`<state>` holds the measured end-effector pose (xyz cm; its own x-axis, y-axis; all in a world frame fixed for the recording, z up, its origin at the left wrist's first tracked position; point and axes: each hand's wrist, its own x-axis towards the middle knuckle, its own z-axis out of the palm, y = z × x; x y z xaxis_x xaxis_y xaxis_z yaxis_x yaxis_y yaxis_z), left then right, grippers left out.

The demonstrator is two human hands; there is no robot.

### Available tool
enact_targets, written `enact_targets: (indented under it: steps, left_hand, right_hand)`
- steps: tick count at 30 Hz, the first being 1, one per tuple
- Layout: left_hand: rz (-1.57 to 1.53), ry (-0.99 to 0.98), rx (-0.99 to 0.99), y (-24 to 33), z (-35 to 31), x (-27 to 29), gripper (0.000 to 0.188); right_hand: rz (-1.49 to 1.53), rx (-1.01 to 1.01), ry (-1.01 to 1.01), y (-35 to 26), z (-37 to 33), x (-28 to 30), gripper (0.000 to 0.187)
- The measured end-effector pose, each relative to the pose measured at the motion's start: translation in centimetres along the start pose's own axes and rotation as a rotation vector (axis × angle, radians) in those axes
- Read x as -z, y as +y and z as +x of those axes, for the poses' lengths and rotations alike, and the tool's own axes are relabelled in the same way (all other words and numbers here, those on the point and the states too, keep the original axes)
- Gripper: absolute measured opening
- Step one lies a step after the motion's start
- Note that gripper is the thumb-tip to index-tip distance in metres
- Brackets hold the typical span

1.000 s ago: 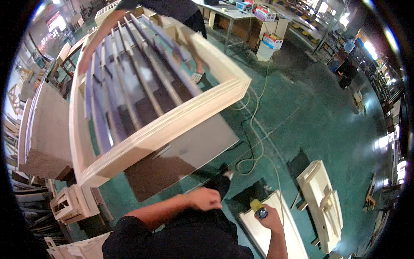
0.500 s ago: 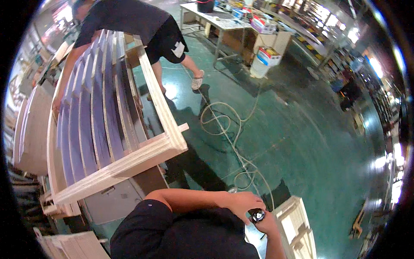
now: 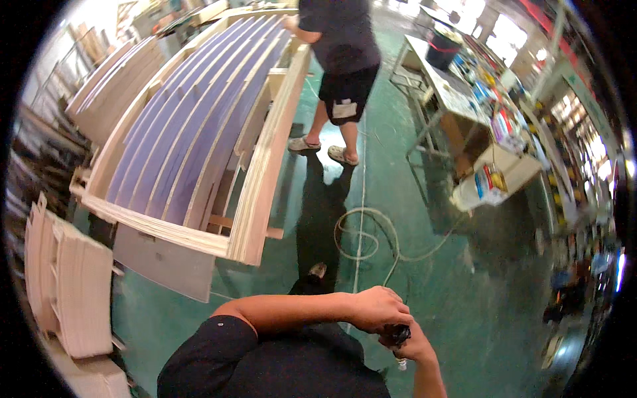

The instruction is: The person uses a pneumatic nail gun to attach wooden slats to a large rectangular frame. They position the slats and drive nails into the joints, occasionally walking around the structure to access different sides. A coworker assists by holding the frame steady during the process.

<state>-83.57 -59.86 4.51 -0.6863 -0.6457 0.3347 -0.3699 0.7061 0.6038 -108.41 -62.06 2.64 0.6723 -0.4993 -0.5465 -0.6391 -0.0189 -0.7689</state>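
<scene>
In front of my body, both hands meet at a small black tool point(image 3: 399, 333) with a pale metal fitting at its lower end. My right hand point(image 3: 417, 343) is wrapped round it from the right. Over its top, my left hand point(image 3: 379, 309) closes with curled fingers. Most of the tool is hidden by the hands, so its exact kind does not show. A pale hose point(image 3: 391, 273) rises behind my hands; I cannot tell whether it joins the tool.
A long wooden frame point(image 3: 255, 205) with curved purple-faced slats point(image 3: 189, 139) stands ahead on the left. A co-worker point(image 3: 345, 60) stands at its far right side. Hose loops point(image 3: 338, 232) lie on the green floor. Stacked boards point(image 3: 79, 292) stand left, a cluttered workbench point(image 3: 431, 73) right.
The co-worker has gone from bending over the frame to standing upright beside it. My view has swung, so the frame shows more fully. My hands stay together on the black tool.
</scene>
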Motion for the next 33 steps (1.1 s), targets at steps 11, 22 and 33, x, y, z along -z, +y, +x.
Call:
enact_targets:
  steps: [11, 22, 33]
  left_hand:
    - [0.158, 0.017, 0.336, -21.3, 5.6, 19.4, 0.043]
    - [0.48, 1.154, -0.03, -23.8, 1.8, 47.1, 0.023]
    - [0.645, 1.093, 1.113, -46.0, -8.2, 52.3, 0.03]
  right_hand:
    - [-0.52, 0.302, 0.126, -3.0, 29.7, 17.7, 0.046]
    - [-0.487, -0.034, 0.086, -4.3, 57.2, 32.1, 0.053]
    - [-0.306, -0.187, 0.062, -13.0, 91.5, 44.2, 0.038]
